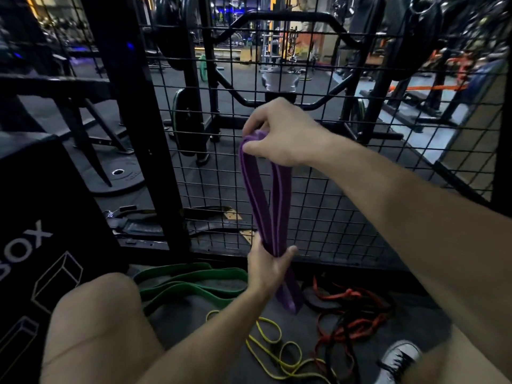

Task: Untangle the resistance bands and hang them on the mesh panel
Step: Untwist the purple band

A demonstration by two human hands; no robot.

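Bands (194,284) on floor before mesh panel (332,189)

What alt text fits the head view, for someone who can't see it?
Both hands hold a folded purple resistance band upright before a black mesh panel: the right hand pinches its top, the left hand grips it lower down. Green, yellow and red bands lie on the gym floor below.

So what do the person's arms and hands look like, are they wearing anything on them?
Both arms are bare as far as the picture shows: no sleeves, no gloves. The left hand and right hand show no rings, and no watch or band shows on either wrist. The fingers are bare too. Nothing else is worn on the arms in this view.
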